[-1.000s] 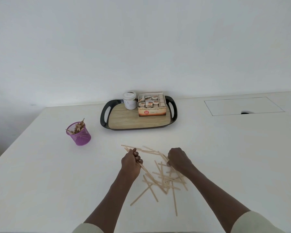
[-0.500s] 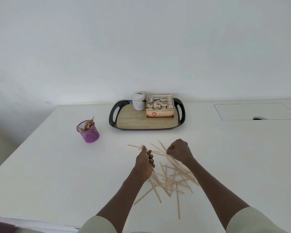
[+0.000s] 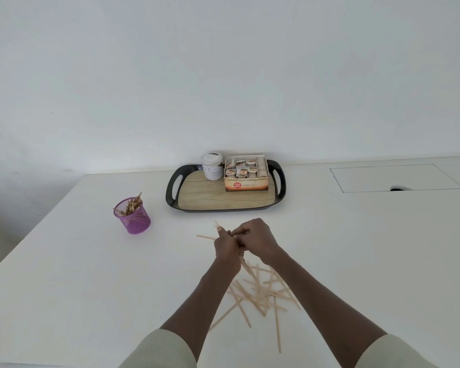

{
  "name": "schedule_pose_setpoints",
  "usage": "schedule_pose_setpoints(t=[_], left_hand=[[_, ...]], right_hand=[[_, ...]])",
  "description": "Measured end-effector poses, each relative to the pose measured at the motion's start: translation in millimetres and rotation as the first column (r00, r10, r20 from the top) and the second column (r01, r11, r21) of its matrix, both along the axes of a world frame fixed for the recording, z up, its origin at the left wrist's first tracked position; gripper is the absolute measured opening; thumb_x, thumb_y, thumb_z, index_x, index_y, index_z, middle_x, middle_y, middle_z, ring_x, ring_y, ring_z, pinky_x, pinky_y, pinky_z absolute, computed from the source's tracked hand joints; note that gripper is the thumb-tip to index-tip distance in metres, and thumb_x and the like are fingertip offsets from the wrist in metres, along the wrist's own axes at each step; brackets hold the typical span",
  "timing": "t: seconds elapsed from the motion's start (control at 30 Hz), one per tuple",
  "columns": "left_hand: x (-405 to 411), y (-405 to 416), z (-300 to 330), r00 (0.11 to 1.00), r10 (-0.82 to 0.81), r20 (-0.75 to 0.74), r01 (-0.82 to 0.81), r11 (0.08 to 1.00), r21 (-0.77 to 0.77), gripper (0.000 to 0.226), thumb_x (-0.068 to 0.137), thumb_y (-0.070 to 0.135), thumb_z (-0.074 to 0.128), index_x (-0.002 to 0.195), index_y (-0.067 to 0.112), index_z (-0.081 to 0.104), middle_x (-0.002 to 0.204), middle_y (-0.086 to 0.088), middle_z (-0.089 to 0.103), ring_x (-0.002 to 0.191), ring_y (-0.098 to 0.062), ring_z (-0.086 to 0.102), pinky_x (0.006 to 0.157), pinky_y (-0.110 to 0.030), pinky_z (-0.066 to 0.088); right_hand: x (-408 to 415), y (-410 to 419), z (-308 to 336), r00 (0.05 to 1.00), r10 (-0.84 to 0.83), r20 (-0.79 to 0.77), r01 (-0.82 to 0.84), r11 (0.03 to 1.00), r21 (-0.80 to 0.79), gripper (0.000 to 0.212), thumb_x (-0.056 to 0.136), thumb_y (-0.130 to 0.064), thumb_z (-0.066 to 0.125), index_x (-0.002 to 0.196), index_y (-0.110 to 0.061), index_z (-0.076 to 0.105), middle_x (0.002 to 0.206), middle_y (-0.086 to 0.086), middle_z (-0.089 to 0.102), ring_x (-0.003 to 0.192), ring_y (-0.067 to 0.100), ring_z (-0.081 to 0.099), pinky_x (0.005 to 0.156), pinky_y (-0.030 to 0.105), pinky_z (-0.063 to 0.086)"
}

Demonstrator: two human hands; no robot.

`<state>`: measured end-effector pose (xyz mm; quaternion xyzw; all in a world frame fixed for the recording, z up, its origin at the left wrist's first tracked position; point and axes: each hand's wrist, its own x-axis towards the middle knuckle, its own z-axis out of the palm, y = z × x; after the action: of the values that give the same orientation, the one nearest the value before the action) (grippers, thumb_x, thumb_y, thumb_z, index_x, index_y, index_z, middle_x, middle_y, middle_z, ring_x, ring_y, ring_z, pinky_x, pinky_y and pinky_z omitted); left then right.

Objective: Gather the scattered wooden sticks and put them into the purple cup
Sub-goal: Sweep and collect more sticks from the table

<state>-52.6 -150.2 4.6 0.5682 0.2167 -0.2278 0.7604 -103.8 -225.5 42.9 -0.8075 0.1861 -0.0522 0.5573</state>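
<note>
Thin wooden sticks (image 3: 260,293) lie crossed in a loose pile on the white table, between my two forearms. My left hand (image 3: 225,245) grips a small bundle of sticks that pokes out above and below the fist. My right hand (image 3: 255,239) is pressed against the left one, its curled fingers on the same bundle. One stick (image 3: 205,237) juts out to the left of my hands. The purple mesh cup (image 3: 134,217) stands upright to the far left, holding several sticks.
A black-rimmed tray (image 3: 171,191) with a wooden floor sits behind my hands; it carries a white jar (image 3: 212,170) and an open box of tea bags (image 3: 246,176). A cable hatch (image 3: 396,177) is set in the table at the back right. The wall is white.
My right hand has lifted off the pile and moved left to meet my left hand. Both hands now hold the bundle together, farther from me than before.
</note>
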Motion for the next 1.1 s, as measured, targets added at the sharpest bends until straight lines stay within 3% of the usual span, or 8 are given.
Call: schedule_pose_setpoints(t=[0.2, 0.3, 0.47, 0.57, 0.63, 0.73, 0.83, 1.1], left_hand=[[10, 7, 11, 0.989, 0.096, 0.109, -0.098, 0.995, 0.018, 0.057, 0.094, 0.066, 0.04, 0.067, 0.016, 0.038, 0.047, 0.005, 0.034, 0.035, -0.012, 0.03, 0.038, -0.024, 0.029], [8, 7, 26, 0.968, 0.072, 0.239, -0.086, 0.995, 0.049, 0.055, 0.089, 0.059, 0.057, 0.057, 0.017, 0.04, 0.041, 0.005, 0.035, 0.035, -0.013, 0.034, 0.042, -0.026, 0.034], [-6, 1, 44, 0.915, 0.0, 0.404, -0.041, 0.995, 0.093, 0.054, 0.081, 0.05, 0.067, 0.046, 0.019, 0.041, 0.042, -0.001, 0.038, 0.037, -0.014, 0.039, 0.046, -0.026, 0.04], [-21, -2, 46, 0.893, -0.057, 0.447, 0.023, 0.996, 0.082, 0.048, 0.078, 0.05, 0.068, 0.045, 0.023, 0.046, 0.043, -0.001, 0.041, 0.039, -0.015, 0.04, 0.045, -0.025, 0.041], [-30, -3, 43, 0.878, -0.097, 0.468, 0.062, 0.994, 0.091, 0.043, 0.079, 0.048, 0.069, 0.049, 0.022, 0.051, 0.047, -0.002, 0.045, 0.044, -0.017, 0.044, 0.051, -0.029, 0.044], [-39, -6, 40, 0.85, -0.134, 0.509, 0.056, 0.984, 0.167, 0.046, 0.085, 0.044, 0.066, 0.053, 0.017, 0.047, 0.047, -0.001, 0.044, 0.048, -0.016, 0.046, 0.056, -0.032, 0.044], [-41, -8, 46, 0.826, -0.112, 0.552, 0.009, 0.983, 0.185, 0.051, 0.094, 0.041, 0.057, 0.052, 0.017, 0.039, 0.044, 0.004, 0.038, 0.045, -0.013, 0.038, 0.055, -0.033, 0.038], [-44, -14, 55, 0.762, -0.156, 0.628, 0.04, 0.98, 0.195, 0.045, 0.088, 0.033, 0.069, 0.061, 0.002, 0.052, 0.052, -0.006, 0.05, 0.052, -0.018, 0.05, 0.057, -0.03, 0.048]], right_hand=[[-5, -12, -4, 0.978, -0.206, -0.01, 0.198, 0.92, 0.338, 0.007, 0.085, -0.005, 0.069, 0.088, -0.003, 0.075, 0.081, 0.014, 0.077, 0.067, 0.019, 0.07, 0.067, 0.027, 0.059], [-9, -5, -24, 0.954, -0.249, -0.168, 0.3, 0.796, 0.525, 0.024, 0.095, -0.019, 0.061, 0.093, 0.003, 0.073, 0.086, 0.019, 0.075, 0.071, 0.022, 0.066, 0.07, 0.03, 0.055], [-17, 18, -42, 0.959, -0.157, -0.234, 0.265, 0.215, 0.94, 0.048, 0.102, -0.042, 0.047, 0.108, 0.003, 0.063, 0.083, 0.016, 0.07, 0.079, 0.028, 0.067, 0.079, 0.039, 0.055], [-16, 20, -35, 0.98, -0.151, -0.129, 0.135, 0.033, 0.99, 0.058, 0.102, -0.049, 0.037, 0.096, -0.001, 0.07, 0.079, 0.013, 0.07, 0.075, 0.026, 0.07, 0.071, 0.033, 0.057], [-13, 20, -27, 0.983, -0.16, -0.086, 0.085, -0.013, 0.996, 0.065, 0.102, -0.05, 0.034, 0.08, -0.005, 0.076, 0.085, 0.013, 0.073, 0.08, 0.028, 0.074, 0.07, 0.034, 0.059], [-11, 19, -17, 0.986, -0.155, -0.066, 0.073, 0.039, 0.997, 0.059, 0.102, -0.05, 0.035, 0.116, -0.005, 0.071, 0.111, 0.015, 0.071, 0.098, 0.027, 0.073, 0.077, 0.035, 0.058], [-12, 18, -14, 0.988, -0.15, -0.028, 0.032, 0.025, 0.999, 0.059, 0.102, -0.048, 0.03, 0.125, -0.007, 0.067, 0.112, 0.015, 0.073, 0.096, 0.026, 0.075, 0.074, 0.033, 0.061], [-12, 16, -17, 0.974, -0.228, -0.019, 0.014, -0.025, 1.0, 0.053, 0.099, -0.05, 0.038, 0.095, -0.01, 0.072, 0.088, 0.008, 0.073, 0.083, 0.025, 0.074, 0.073, 0.036, 0.06]])
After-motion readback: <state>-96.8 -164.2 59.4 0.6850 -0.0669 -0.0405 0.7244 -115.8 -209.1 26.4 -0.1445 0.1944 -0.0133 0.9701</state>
